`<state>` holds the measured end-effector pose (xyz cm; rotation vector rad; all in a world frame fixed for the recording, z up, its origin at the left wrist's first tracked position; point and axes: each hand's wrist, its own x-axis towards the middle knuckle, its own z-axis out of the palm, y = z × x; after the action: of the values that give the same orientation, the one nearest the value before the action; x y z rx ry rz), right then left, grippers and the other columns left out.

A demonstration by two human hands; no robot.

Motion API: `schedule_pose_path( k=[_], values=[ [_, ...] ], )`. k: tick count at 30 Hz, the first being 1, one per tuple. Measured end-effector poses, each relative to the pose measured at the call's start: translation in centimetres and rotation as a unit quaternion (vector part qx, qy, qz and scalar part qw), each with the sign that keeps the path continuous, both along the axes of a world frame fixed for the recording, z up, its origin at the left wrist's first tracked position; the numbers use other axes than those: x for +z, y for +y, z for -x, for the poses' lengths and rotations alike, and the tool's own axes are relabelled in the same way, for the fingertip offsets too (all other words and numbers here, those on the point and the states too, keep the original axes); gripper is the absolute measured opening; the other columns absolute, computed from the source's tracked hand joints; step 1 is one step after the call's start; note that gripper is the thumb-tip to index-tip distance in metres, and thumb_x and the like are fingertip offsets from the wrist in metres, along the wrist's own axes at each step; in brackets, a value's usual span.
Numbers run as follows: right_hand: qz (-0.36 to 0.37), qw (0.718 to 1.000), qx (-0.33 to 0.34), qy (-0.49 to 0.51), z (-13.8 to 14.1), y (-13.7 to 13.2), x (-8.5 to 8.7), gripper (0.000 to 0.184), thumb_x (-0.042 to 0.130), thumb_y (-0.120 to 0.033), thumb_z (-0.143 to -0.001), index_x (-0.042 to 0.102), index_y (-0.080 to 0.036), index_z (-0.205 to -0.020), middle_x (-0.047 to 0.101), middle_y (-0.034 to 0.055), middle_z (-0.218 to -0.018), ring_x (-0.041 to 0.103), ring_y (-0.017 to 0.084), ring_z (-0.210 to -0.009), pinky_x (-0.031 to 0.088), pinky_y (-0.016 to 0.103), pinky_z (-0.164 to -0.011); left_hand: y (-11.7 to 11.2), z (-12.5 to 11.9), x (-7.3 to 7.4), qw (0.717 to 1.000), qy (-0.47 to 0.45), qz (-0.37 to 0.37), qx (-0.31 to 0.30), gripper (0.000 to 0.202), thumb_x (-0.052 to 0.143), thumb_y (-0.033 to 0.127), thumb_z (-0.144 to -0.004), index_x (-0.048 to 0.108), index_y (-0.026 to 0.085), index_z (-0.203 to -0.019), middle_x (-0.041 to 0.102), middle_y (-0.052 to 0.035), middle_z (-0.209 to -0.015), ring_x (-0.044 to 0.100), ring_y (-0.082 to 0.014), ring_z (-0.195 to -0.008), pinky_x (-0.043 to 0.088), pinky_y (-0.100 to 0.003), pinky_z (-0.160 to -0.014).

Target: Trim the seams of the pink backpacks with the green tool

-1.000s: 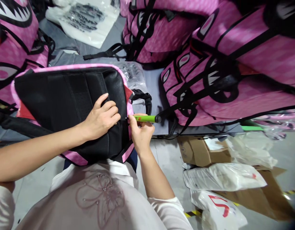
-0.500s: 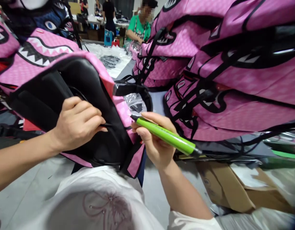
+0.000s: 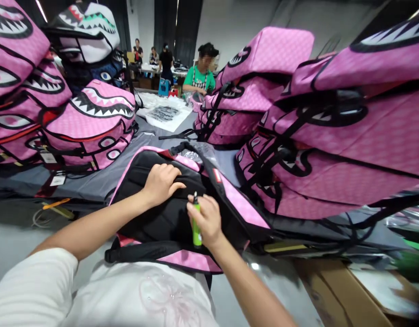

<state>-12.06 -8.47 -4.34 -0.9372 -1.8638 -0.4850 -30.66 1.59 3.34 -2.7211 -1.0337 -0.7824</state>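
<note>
A pink backpack lies on its front before me, its black padded back panel (image 3: 141, 218) facing up and its pink-trimmed straps at the near and right sides. My left hand (image 3: 162, 184) is on that panel, fingers curled against the black fabric and thumb pointing right; what lies under the fingertips is hidden. Just right of it, my right hand (image 3: 207, 220) is closed around a bright green marker (image 3: 196, 227). The marker stands nearly upright, its pale tip end up, over the panel.
Pink shark-mouth backpacks are piled at left (image 3: 96, 111) and in a tall stack at right (image 3: 348, 150). A printed white sheet (image 3: 163, 113) lies farther back on the grey-covered table. Beyond it a person in green (image 3: 197, 79) works. A cardboard box (image 3: 332, 290) stands low at right.
The backpack has turned from tilted open towards me to lying back-panel up. My left hand has moved right along with it. The marker has swung from slanting to nearly upright in my right hand.
</note>
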Motion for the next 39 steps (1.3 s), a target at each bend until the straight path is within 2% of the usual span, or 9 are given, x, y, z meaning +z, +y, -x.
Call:
schedule_pose_path(
  k=[4,8,13,19,24,28,31,35,39],
  values=[
    [-0.049,0.996,-0.067,-0.020,-0.5,2.4,-6.6,0.037,0.050,-0.006,-0.091,0.068,-0.029,-0.114,0.076,0.0099,-0.105,0.075,0.028,-0.090,0.061,0.043,-0.076,3.4,1.7,-0.1,0.995,0.090,0.036,0.012,0.035,0.067,0.051,-0.090,0.066,0.019,-0.102,0.073,-0.0053,-0.097,0.064,-0.0260,-0.096,0.038,-0.039,-0.084],
    [-0.003,0.997,-0.077,-0.016,-1.1,4.3,-8.9,0.038,0.054,-0.009,-0.092,0.065,-0.025,-0.125,0.074,0.0115,-0.109,0.072,0.027,-0.097,0.061,0.042,-0.080,4.7,3.6,0.1,0.989,0.138,0.048,0.023,0.032,0.074,0.036,-0.087,0.063,0.017,-0.111,0.072,-0.0065,-0.106,0.063,-0.0267,-0.100,0.038,-0.038,-0.080],
    [0.029,0.998,-0.058,0.002,-0.6,4.7,-6.3,0.053,0.059,-0.009,-0.092,0.050,-0.025,-0.142,0.070,0.0142,-0.121,0.068,0.026,-0.112,0.058,0.044,-0.088,4.1,3.5,-2.2,0.991,0.128,-0.050,-0.001,0.003,0.063,0.017,-0.091,0.062,0.018,-0.094,0.068,-0.0038,-0.091,0.059,-0.0240,-0.087,0.034,-0.038,-0.072],
    [-0.039,0.999,0.014,0.035,2.5,10.1,-1.0,0.049,0.060,-0.014,-0.095,0.046,-0.024,-0.141,0.071,0.0164,-0.124,0.067,0.027,-0.118,0.054,0.045,-0.093,4.5,3.8,-3.2,0.985,0.112,-0.124,-0.048,0.012,0.056,0.017,-0.095,0.063,0.019,-0.086,0.065,-0.0028,-0.081,0.054,-0.0213,-0.077,0.033,-0.037,-0.068],
    [-0.022,0.994,0.047,0.094,3.3,12.5,-2.4,0.039,0.057,-0.017,-0.097,0.052,-0.024,-0.135,0.075,0.0094,-0.105,0.072,0.023,-0.101,0.055,0.048,-0.094,6.9,4.8,0.1,0.986,0.104,-0.043,-0.122,0.019,0.054,0.033,-0.099,0.065,0.020,-0.091,0.071,-0.0052,-0.101,0.059,-0.0240,-0.101,0.039,-0.040,-0.085],
    [0.002,0.991,0.062,0.123,3.5,11.8,-3.4,0.043,0.056,-0.016,-0.094,0.051,-0.029,-0.135,0.074,0.0089,-0.114,0.071,0.024,-0.105,0.054,0.054,-0.097,10.2,2.9,2.0,0.992,0.086,0.047,-0.075,0.047,0.068,0.035,-0.089,0.055,0.021,-0.133,0.052,-0.0133,-0.149,0.040,-0.0332,-0.140,0.033,-0.048,-0.106],
    [0.050,0.982,0.075,0.163,3.6,10.7,-3.1,0.040,0.059,-0.020,-0.091,0.056,-0.025,-0.131,0.074,0.0107,-0.110,0.070,0.027,-0.105,0.051,0.058,-0.101,12.9,0.5,0.9,0.975,0.158,0.145,-0.051,0.093,0.080,0.039,-0.077,0.032,0.018,-0.154,0.049,-0.0174,-0.150,0.044,-0.0353,-0.137,0.035,-0.046,-0.105],
    [0.136,0.972,0.102,0.160,2.8,9.0,-2.6,0.038,0.058,-0.031,-0.092,0.060,-0.021,-0.129,0.074,0.0129,-0.111,0.069,0.029,-0.108,0.050,0.059,-0.104,14.6,-1.3,-1.2,0.960,0.222,0.170,-0.021,0.093,0.079,0.043,-0.078,0.032,0.020,-0.155,0.061,-0.0152,-0.137,0.054,-0.0341,-0.123,0.037,-0.044,-0.100],
    [0.149,0.970,0.119,0.152,1.5,9.2,-3.6,0.048,0.051,-0.044,-0.098,0.053,-0.020,-0.139,0.072,0.0146,-0.115,0.070,0.030,-0.110,0.052,0.056,-0.103,13.6,-1.2,-1.7,0.969,0.210,0.122,-0.044,0.113,0.081,0.045,-0.077,0.012,0.016,-0.161,0.042,-0.0220,-0.155,0.043,-0.0375,-0.139,0.030,-0.051,-0.113]
  ],
)
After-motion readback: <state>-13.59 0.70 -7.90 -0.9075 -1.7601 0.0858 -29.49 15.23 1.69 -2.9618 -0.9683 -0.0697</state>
